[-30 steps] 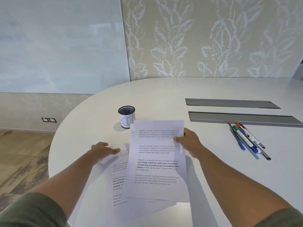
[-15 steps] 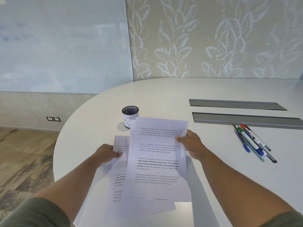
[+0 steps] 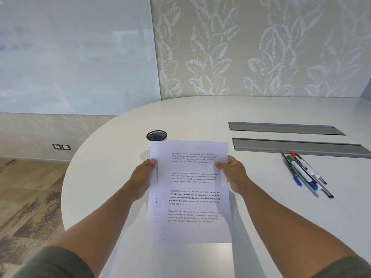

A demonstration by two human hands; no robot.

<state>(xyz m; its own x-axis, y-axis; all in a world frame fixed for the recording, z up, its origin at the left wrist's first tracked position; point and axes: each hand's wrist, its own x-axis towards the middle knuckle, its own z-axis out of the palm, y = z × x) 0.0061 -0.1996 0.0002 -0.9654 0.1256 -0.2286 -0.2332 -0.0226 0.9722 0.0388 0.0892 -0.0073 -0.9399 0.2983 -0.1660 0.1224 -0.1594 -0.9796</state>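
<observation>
Loose sheet now off surface (image 3: pixel 200 117), joined to paper stack (image 3: pixel 192 187). Left grip (image 3: pixel 141 181) and right grip (image 3: pixel 233 173) each pinch stack's side edges, held over surface near mesh cup (image 3: pixel 156 135). Gathering likely complete.

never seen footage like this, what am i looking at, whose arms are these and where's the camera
No machine here: these are a person's two bare arms. The single camera is worn on the person's head and looks forward and down, so the arms reach in from the bottom edge. The left hand and right hand each grip one side of a stack of printed papers, thumbs on top, over a white table. Behind the papers stands a black mesh cup, partly hidden by them. To the right lies a bunch of pens, and beyond them two grey strips are set into the tabletop.
</observation>
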